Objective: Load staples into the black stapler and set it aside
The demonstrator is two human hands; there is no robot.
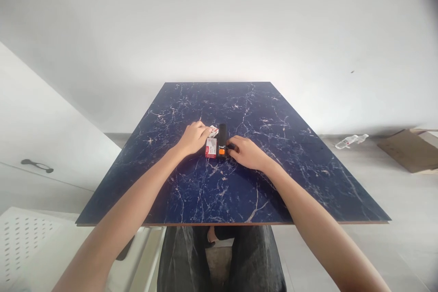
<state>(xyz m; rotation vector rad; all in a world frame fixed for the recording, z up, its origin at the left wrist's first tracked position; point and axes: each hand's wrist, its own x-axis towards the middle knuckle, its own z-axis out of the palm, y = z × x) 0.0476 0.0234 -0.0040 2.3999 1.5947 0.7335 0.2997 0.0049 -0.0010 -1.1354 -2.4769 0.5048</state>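
Note:
On the dark blue table sits a slim black object with an orange part (222,141) at its near end; its exact kind is hard to tell. Against its left side lies a small red-and-white box (211,148) with printing. My left hand (198,136) is just behind that box, its fingers closed on a small white-and-red piece (214,131), partly hidden by the fingertips. To the right of the black object, my right hand (242,149) has its thumb and fingers bent around a small dark piece (232,147), which touches or nearly touches the black object.
The blue marble-patterned table (219,191) stands against a white wall. A cardboard box (407,150) and a clear plastic bottle (351,141) are on the floor to the right. To the left are a white door with a dark handle (37,165) and a white perforated panel (25,242).

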